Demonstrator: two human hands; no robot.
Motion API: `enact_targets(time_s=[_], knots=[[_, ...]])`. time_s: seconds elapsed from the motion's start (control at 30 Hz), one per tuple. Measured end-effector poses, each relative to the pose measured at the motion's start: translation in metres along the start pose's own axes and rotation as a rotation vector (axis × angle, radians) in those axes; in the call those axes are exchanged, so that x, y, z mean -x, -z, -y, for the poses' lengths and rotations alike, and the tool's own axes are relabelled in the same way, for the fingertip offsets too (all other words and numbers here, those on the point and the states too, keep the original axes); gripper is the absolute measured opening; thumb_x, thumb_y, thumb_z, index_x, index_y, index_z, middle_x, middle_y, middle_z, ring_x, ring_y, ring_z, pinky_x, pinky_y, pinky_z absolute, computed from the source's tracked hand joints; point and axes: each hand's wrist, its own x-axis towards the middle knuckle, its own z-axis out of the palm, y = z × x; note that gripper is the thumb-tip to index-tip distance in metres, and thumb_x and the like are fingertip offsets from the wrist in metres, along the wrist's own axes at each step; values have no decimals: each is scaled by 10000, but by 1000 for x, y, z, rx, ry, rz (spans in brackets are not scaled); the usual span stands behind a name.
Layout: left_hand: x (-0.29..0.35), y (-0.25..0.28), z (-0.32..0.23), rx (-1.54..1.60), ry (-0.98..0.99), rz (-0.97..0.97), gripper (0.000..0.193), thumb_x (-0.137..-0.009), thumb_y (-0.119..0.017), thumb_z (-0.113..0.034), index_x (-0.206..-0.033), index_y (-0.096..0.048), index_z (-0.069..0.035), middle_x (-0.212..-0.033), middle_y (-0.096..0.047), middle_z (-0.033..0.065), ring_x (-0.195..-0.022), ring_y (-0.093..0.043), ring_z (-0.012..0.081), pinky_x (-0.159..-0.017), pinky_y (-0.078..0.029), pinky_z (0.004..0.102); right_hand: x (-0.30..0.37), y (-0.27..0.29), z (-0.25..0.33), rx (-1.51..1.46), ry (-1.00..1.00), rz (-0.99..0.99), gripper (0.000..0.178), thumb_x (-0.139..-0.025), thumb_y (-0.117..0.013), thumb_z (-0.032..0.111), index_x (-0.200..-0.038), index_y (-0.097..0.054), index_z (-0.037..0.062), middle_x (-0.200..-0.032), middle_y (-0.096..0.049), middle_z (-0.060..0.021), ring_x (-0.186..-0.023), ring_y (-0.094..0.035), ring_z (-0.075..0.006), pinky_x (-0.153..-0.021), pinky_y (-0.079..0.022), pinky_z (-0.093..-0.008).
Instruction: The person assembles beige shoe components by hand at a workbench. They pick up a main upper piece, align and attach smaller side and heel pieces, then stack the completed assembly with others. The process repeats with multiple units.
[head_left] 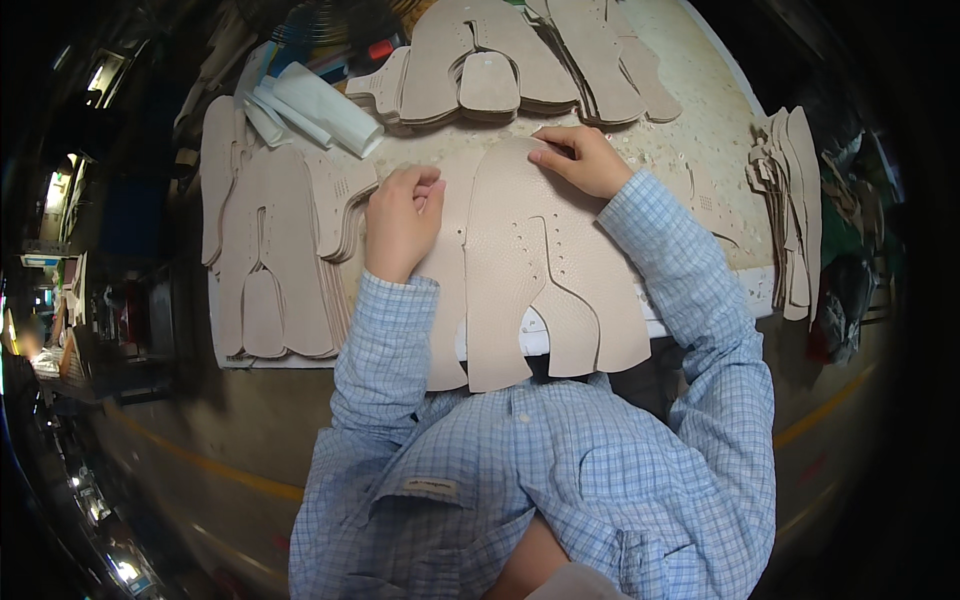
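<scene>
1. The piece [505,205] — pale beige, pebbled like leather, with a slit and small holes — looks light for its size and should be easy to lift by one edge.
2. It lies nearly flat, so I judge it fairly firm but bendable; the legs at its near end would probably flop first. The grain suggests fair grip rather than slipperiness, and little risk of breaking, though a hard pull at the slit might stretch it.
3. The rounded far end seems the best hold: broad, uncut and away from the slit.
4. The right hand [588,160] has that end's right side pinched, thumb on top, other fingers by the edge.
5. The left hand [402,220] is left of the piece, fingers curled and thumb close to them; I cannot tell whether it touches the under-piece [450,265].
6. The piece lies between the forearms, over the under-piece, its legs reaching past the table's [715,95] near edge — toward the body.
</scene>
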Motion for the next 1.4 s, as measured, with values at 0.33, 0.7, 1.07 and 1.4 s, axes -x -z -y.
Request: enact_targets(time_s=[0.33,0.7,1.07,1.4], knots=[[4,-12,-10,-112,-242,40,223,-800,-600,-100,-1007,-624,-20,-910,-609,163,-809,-607,327,-752,-484,379,58,-34,51,744,272,130,581,-892,-507,378,-1307,-408,-16,-1372,-383,-218,-1292,-357,-340,-1065,-276,-478],[-23,-49,-21,146,26,131,374,-781,-680,-288,-1000,-634,12,-826,-611,130,-722,-601,203,-653,-481,323,64,16,42,-374,42,-22,267,-921,-535,226,-1021,-669,18,-875,-691,-77,-832,-626,-113,-778,-488,-284],[-14,-41,-45,1061,352,184,419,-964,-463,-329,-1057,-610,52,-976,-643,73,-863,-584,105,-790,-436,230,29,8,34,-528,105,36,342,-945,-520,304,-1026,-633,-8,-812,-601,11,-730,-503,-47,-642,-438,-215],[6,-16,-59,1114,311,140,461,-984,-409,-343,-953,-646,51,-899,-668,105,-785,-615,118,-715,-470,227,49,-3,65,-1026,-212,26,476,-962,-437,410,-953,-651,-15,-833,-666,-69,-704,-609,-101,-634,-492,-233]])
